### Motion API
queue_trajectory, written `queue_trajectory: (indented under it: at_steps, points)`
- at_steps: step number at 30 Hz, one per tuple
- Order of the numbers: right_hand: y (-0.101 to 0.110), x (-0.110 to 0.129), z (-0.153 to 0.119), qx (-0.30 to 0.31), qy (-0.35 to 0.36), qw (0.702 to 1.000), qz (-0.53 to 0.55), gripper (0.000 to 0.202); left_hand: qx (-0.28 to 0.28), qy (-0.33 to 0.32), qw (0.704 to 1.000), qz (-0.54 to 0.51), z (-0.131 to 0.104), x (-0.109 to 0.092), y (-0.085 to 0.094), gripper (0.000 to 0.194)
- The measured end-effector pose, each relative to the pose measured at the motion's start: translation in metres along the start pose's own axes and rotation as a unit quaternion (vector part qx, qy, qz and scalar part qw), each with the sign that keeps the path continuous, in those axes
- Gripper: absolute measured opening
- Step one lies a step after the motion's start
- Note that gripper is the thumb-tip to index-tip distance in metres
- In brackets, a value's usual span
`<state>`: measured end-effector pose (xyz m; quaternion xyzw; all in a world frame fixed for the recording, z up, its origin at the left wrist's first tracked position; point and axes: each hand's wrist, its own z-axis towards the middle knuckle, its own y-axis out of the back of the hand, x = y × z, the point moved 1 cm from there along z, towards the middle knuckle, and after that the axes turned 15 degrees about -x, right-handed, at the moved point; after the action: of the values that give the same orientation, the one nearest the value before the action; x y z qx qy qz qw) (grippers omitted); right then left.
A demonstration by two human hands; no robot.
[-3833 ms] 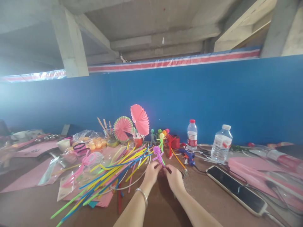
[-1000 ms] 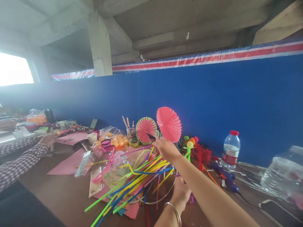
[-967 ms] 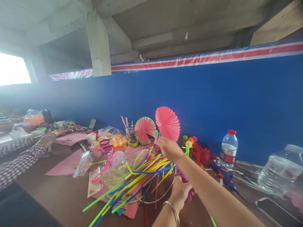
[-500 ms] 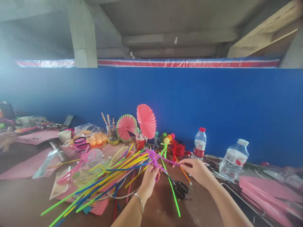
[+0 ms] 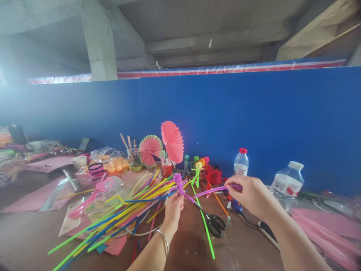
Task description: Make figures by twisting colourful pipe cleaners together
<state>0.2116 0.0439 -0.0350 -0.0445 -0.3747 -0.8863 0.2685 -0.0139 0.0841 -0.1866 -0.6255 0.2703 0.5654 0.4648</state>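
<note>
My left hand (image 5: pixel 174 206), wearing a bangle, pinches a wrapped purple pipe-cleaner figure (image 5: pixel 178 181) above the table. My right hand (image 5: pixel 244 187), farther right, has its fingers closed on a purple pipe cleaner (image 5: pixel 210 191) whose free end points left, close to the figure. Black-handled scissors (image 5: pixel 216 225) lie between and below the hands, beside a green pipe cleaner (image 5: pixel 207 233). Left of my left hand spreads a pile of yellow, blue, green and pink pipe cleaners (image 5: pixel 121 216). Behind, a yellow-green figure (image 5: pixel 197 174) stands near other small coloured figures.
Two pleated paper fans (image 5: pixel 172 141) rise behind a red cup (image 5: pixel 167 168). Two plastic bottles, one red-capped (image 5: pixel 241 162) and one white-capped (image 5: pixel 287 180), stand at the right. Orange balls (image 5: pixel 115 165) and a pink ribbon shape (image 5: pixel 97 192) are at the left. A blue wall (image 5: pixel 254 113) backs the table.
My right hand has moved right and up with its purple strip, which now appears apart from the figure. My left hand and the figure have shifted slightly left.
</note>
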Motion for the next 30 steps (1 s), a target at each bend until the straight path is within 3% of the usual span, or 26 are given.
queue_trajectory:
  at_steps: [7, 11, 19, 30]
  points:
    - [-0.017, 0.013, -0.002, -0.003, 0.046, 0.999, -0.028, 0.014, -0.039, -0.030, 0.999, 0.016, 0.003, 0.001, 0.004, 0.029]
    - [-0.023, 0.017, -0.004, -0.016, 0.055, 0.998, -0.034, 0.016, -0.029, -0.028, 0.999, 0.024, 0.001, -0.002, 0.004, 0.028]
    - [-0.018, 0.028, -0.010, -0.069, 0.074, 0.990, -0.096, 0.016, -0.027, -0.037, 0.999, 0.025, 0.002, -0.003, 0.006, 0.031]
    - [-0.029, 0.044, -0.013, -0.025, 0.072, 0.994, -0.082, 0.019, -0.022, -0.014, 0.999, -0.019, 0.004, 0.000, 0.003, 0.028]
